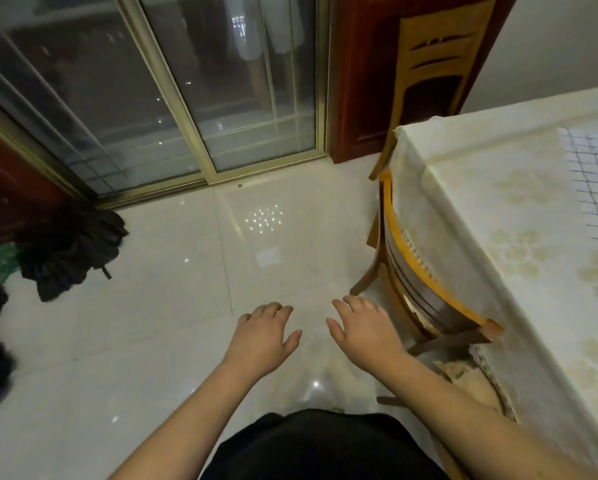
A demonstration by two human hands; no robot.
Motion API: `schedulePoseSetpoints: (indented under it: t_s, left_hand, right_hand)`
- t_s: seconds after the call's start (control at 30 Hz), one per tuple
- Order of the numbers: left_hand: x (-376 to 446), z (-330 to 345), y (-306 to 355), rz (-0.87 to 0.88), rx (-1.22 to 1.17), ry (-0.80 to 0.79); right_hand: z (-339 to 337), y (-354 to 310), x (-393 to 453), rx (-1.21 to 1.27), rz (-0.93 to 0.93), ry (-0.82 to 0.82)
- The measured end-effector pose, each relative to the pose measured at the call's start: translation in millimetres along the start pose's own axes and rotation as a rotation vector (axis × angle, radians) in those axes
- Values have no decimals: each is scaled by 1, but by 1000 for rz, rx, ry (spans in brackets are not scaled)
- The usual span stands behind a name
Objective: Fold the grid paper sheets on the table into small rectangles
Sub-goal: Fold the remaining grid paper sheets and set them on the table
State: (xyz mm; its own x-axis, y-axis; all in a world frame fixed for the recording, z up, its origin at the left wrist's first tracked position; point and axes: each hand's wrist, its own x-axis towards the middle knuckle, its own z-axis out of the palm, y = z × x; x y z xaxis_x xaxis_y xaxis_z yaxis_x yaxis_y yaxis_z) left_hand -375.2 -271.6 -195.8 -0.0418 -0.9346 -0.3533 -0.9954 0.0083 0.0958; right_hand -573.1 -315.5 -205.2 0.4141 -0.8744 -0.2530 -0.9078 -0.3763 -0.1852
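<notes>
A white sheet of grid paper [593, 181] lies flat on the table [498, 216] at the far right, cut off by the frame edge. My left hand [263, 336] and my right hand [365, 329] hover side by side over the floor, palms down, fingers relaxed, holding nothing. Both hands are well left of the table and far from the paper.
A wooden chair [425, 289] is tucked against the table's left side, and a second chair [429, 67] stands behind it. A glass sliding door [186, 98] fills the back. Dark clothes [69, 244] lie on the glossy tiled floor [173, 306] at left.
</notes>
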Motion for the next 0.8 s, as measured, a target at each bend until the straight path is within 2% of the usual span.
schedulePoseSetpoints:
  t_s: [0.2, 0.3, 0.6, 0.8]
  left_hand:
    - [97, -29, -28, 92, 1, -33]
    - [144, -44, -57, 121, 9, -17]
    - [277, -105, -144, 245, 22, -23]
    - [373, -144, -148, 358, 11, -29]
  right_hand:
    - [-20, 2, 84, 36, 62, -3]
    - [-27, -6, 137, 48, 162, -51]
    - [-65, -26, 286, 50, 217, -15]
    - [-96, -3, 351, 71, 310, -12]
